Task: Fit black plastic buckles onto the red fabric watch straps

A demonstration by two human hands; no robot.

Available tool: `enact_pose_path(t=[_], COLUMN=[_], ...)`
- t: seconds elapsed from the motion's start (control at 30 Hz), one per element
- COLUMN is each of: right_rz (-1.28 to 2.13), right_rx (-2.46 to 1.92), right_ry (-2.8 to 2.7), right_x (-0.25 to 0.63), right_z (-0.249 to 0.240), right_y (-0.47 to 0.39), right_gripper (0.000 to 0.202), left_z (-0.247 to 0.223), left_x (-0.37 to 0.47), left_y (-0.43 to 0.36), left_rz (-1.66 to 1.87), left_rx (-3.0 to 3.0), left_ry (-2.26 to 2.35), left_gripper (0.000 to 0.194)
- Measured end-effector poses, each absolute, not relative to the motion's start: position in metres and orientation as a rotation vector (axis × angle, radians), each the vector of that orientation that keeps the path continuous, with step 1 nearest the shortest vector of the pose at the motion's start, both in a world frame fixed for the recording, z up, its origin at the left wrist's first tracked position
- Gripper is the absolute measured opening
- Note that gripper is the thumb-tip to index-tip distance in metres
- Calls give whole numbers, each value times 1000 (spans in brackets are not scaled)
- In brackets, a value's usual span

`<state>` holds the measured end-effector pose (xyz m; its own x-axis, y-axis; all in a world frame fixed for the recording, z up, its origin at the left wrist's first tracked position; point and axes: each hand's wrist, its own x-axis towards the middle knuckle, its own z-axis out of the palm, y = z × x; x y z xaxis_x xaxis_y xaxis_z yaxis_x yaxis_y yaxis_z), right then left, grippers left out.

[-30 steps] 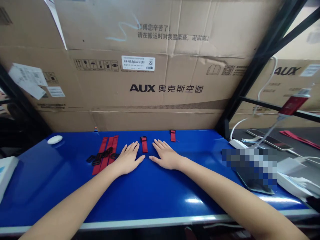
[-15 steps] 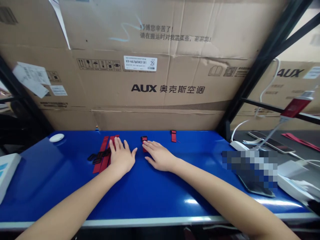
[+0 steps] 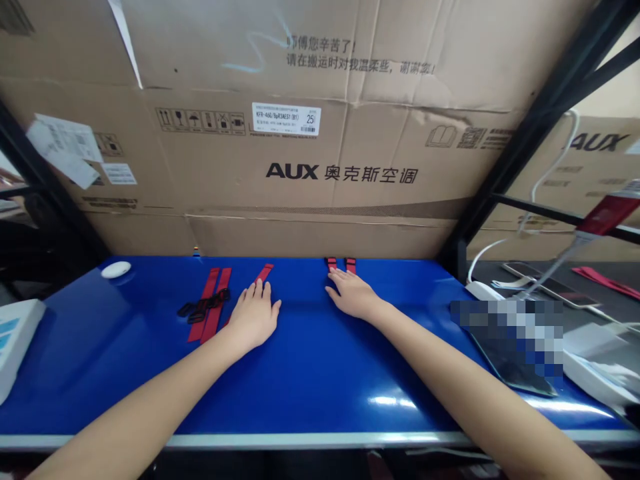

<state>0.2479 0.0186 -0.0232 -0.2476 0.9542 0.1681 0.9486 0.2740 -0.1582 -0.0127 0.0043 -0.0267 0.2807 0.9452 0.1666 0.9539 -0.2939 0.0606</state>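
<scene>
Left hand (image 3: pixel 254 317) lies palm-down over a red webbing strap (image 3: pixel 266 271), fingers slightly apart, no pinch; strap's far end pokes out past the fingertips, a sliver shows left of the palm, the middle is hidden. Right hand (image 3: pixel 354 293) is also palm-down at the far edge of the blue tabletop (image 3: pixel 300 387), fingers nearly together, thumb off to the left, tips over the near end of the left buckled tab (image 3: pixel 332 265); contact pressure, can't tell. Right buckled tab (image 3: pixel 351 267) sits just beside it, partly behind the fingers. My take on handling: light, even fingertip pressure, drag flat, don't curl; webbing likely rucks or skews if pushed from one corner. Square the tabs by their black buckles, lift straight off so nothing sticks to skin. Looks: flat red webbing, tabs short, straps longer. Two more straps (image 3: pixel 215 319) lie slanted, side by side, left of the left hand, loose black plastic buckles (image 3: pixel 199 310) heaped across them.
</scene>
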Motion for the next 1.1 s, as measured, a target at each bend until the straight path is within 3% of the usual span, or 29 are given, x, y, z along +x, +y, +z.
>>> enact_pose_path(t=[0.23,0.4,0.5,0.63,0.87,0.97,1.1], right_rz=[-236,67,232,308,-197,-8,331], right_rx=[-1874,-1332,-1426,-1598,-1696,-1585,-1301], right_ry=[-2242,-2374,-2282,-2232,-2582,-2609,-2476], right_x=[233,216,214,225,248,245,219], right_z=[-18,-18,-20,-13,22,22,8], right_y=[5,-2,0,3,-10,-13,-8], right_gripper=[41,36,17,9,30,29,30], left_z=[-23,-21,-16,-9,-5,1,1], left_x=[-9,-3,-5,-14,-30,-35,-39], left_y=[1,-3,-2,7,33,38,38], left_rz=[-338,-441,-563,-742,-1071,-1162,-888], left_rx=[-2877,-3157,-3203,-3153,-3152,-2872,-2558], left_ry=[-1546,-1254,-1316,-1430,-1717,-1761,-1820], left_gripper=[58,61,65,61,52,40,23])
